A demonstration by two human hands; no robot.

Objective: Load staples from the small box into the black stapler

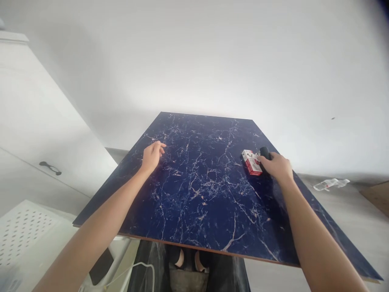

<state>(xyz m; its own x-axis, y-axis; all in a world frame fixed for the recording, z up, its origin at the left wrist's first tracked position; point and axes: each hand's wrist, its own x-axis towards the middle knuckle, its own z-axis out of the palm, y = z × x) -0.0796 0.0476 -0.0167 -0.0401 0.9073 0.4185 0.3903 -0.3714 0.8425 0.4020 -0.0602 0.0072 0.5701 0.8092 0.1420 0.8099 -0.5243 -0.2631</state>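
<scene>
Blue veined tabletop (194, 211); red-white box (253, 165) on it, near right edge.

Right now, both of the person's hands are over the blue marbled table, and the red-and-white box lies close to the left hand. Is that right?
Not quite: the head view shows the red-and-white box close to the right hand, not the left hand. Both hands are indeed over the blue marbled table.
</scene>
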